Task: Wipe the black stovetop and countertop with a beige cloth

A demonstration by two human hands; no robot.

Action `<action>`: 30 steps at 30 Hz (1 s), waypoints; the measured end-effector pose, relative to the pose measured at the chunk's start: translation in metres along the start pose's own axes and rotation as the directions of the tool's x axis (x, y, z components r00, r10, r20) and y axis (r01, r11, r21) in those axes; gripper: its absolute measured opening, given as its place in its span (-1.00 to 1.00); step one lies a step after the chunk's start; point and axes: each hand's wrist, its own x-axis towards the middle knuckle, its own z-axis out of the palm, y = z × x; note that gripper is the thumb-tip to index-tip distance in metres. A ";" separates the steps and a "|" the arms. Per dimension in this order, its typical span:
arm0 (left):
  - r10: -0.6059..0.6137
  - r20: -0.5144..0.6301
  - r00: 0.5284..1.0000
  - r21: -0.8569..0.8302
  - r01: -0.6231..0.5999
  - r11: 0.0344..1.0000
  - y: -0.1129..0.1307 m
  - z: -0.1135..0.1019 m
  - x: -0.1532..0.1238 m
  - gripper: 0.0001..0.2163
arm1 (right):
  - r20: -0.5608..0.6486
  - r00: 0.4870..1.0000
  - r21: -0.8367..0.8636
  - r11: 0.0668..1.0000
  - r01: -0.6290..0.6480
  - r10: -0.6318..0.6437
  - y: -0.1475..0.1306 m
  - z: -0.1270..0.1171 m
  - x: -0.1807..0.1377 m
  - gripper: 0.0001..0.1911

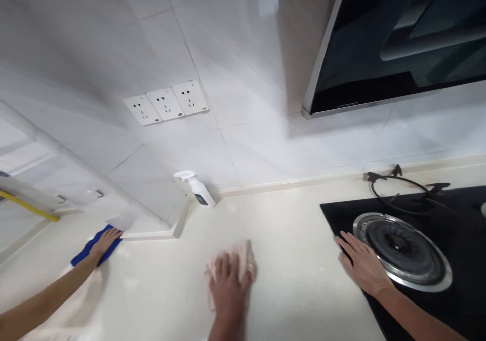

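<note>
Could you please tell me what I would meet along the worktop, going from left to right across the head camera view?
Yellow strip, blue cloth under a hand, white spray bottle, pink cloth, black hob.

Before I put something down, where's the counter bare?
The counter is bare between pink cloth and black hob, and between pink cloth and blue cloth. Crowded near the hob's left edge: right hand, burner and, behind, a dark ring stand.

Pale countertop (pixel 292 265) | blue cloth (pixel 84 252), left | pink cloth (pixel 249 264), middle | white spray bottle (pixel 201 193) | black cooktop (pixel 465 234), right
</note>
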 end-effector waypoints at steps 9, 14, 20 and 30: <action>-0.308 0.021 0.951 0.129 0.303 0.944 0.001 -0.017 0.040 -0.54 | 0.013 1.000 -0.016 1.000 0.002 -0.002 -0.003 -0.003 0.002 -0.48; 0.110 0.020 0.994 -0.072 -0.108 0.992 0.100 0.007 0.020 -0.52 | 0.019 1.000 -0.024 1.000 0.008 -0.008 -0.002 -0.005 0.003 -0.49; 0.578 -0.066 0.813 -0.345 -0.563 0.751 0.195 0.016 -0.052 -0.32 | 0.023 1.000 -0.014 1.000 0.011 -0.010 -0.001 -0.009 0.004 -0.49; 0.573 -0.297 0.764 -0.180 -0.634 0.752 0.102 0.030 -0.131 -0.51 | 0.008 1.000 -0.003 1.000 -0.012 0.012 -0.002 -0.008 0.002 -0.48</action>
